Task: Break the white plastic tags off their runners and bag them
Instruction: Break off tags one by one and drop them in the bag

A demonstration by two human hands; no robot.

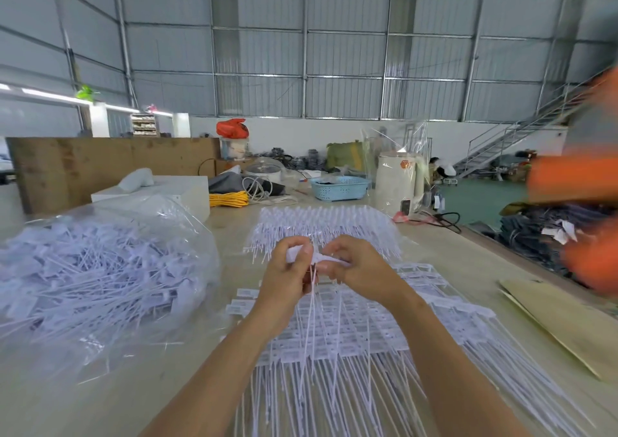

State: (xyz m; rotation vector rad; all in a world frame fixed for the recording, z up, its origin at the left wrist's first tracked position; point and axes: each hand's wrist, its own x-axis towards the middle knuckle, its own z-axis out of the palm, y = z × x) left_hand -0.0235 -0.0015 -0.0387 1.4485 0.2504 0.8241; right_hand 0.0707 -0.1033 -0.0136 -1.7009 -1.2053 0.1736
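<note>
Tags w/ long tails are hanging at centre, both hands pinching them: left hand, right hand. Best to be twisting close to the runner. Clear bag is sitting at 9 o'clock on the table; warehouse wall at 12.

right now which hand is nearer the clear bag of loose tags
Left. The left hand is on the side of the clear bag; the right hand is beyond it, farther from the bag.
</note>
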